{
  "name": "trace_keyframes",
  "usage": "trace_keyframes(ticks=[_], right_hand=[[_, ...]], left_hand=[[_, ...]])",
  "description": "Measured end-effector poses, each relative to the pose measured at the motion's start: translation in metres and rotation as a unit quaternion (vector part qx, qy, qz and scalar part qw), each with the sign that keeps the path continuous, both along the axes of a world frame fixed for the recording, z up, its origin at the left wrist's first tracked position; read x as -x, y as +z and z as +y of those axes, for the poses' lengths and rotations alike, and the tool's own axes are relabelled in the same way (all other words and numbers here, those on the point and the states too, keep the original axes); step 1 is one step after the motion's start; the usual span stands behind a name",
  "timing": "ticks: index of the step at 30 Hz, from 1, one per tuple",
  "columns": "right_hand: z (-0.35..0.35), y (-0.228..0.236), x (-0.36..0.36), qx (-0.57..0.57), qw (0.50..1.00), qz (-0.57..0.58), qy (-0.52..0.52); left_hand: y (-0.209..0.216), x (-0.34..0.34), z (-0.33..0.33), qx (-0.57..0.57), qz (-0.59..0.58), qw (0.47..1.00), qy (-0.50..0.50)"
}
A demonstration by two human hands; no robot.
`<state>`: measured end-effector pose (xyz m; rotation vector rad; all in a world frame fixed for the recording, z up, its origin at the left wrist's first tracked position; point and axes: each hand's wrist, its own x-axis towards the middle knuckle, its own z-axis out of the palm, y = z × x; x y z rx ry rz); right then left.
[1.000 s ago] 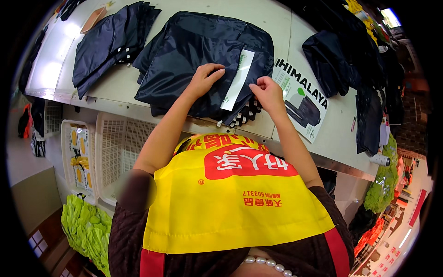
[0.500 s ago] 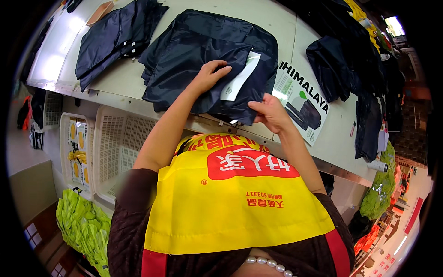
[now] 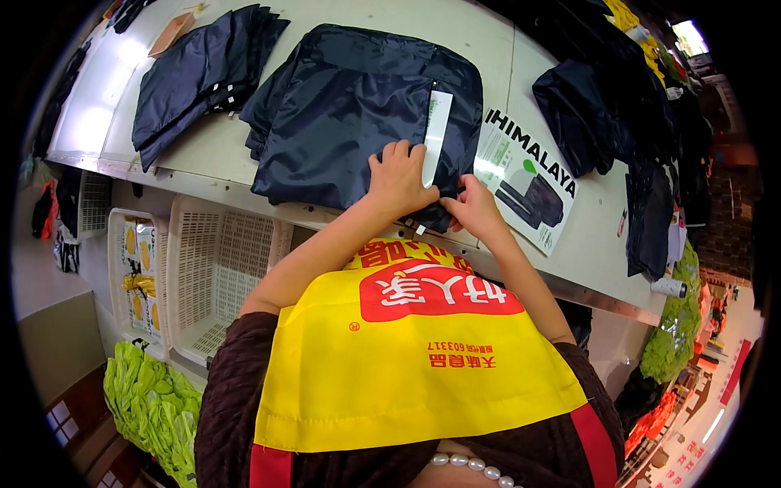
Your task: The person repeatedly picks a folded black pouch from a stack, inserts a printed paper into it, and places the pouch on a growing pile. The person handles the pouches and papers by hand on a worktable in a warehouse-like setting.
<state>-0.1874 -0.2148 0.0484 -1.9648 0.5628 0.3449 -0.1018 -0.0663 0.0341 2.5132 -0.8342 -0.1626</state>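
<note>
A stack of folded navy garments [image 3: 342, 130] in shiny fabric lies on the table before me. A narrow strip of a white printed card [image 3: 436, 134] shows along a fold of the top garment, at its right side. My left hand [image 3: 400, 180] lies on the fabric beside the card's lower part, fingers stretched forward and thumb reaching toward the other hand. With its thumb and fingers closed, my right hand [image 3: 473, 207] pinches the garment's near right corner. Both hands are close together, and the fabric between the right fingertips is partly hidden.
Another navy stack [image 3: 199, 81] lies to the left, near a small brown box [image 3: 172, 34]. On the right are a printed sheet [image 3: 533, 191], more dark garments [image 3: 573, 118] and a thread spool [image 3: 669, 288]. White plastic baskets [image 3: 220, 276] stand below the table's metal edge [image 3: 220, 189].
My left hand has come right and nearer, toward the right hand. The fabric's right part has been folded over more of the card, leaving a narrower strip showing. My right hand stays at the corner.
</note>
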Motion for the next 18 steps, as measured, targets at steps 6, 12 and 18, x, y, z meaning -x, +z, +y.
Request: trace_keyframes(ticks=[6, 12, 18], right_hand=[[0.005, 0.019, -0.003, 0.358, 0.912, -0.18, 0.087], [0.008, 0.003, -0.063, 0.36, 0.804, -0.264, 0.392], [0.015, 0.001, -0.097, 0.397, 0.755, -0.181, 0.488]], left_hand=[[-0.006, -0.013, 0.017, 0.2, 0.084, 0.975, 0.051], [-0.007, -0.01, 0.022, 0.304, 0.088, 0.946, 0.067], [-0.011, -0.018, 0.031, 0.285, 0.102, 0.953, -0.017]])
